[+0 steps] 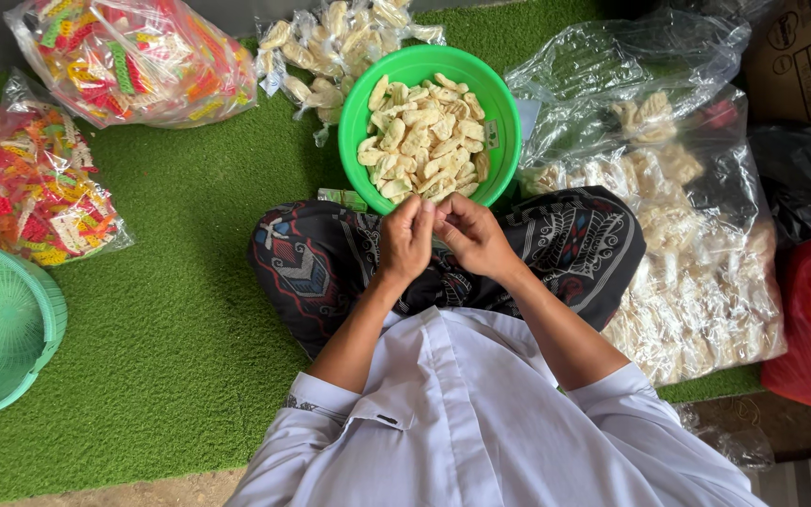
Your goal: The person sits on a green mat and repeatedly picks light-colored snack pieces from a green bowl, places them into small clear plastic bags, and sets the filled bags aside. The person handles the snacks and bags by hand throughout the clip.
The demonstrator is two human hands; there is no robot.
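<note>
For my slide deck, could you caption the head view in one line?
Both hands, left hand and right hand, meet over a green bowl of pale crackers.

Left hand: my left hand [406, 240] meets my right hand [473, 235], fingertips pinched together.
Just beyond: green bowl [359, 113] of pale crackers [421, 139].
Far left: teal basket [7, 324].

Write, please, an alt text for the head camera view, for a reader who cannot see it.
A seated person's left hand and right hand meet fingertip to fingertip over the lap, just below a green bowl of pale crackers. Around lie clear bags of colourful crackers and pale crackers on green artificial turf, with a mint basket at left.
</note>
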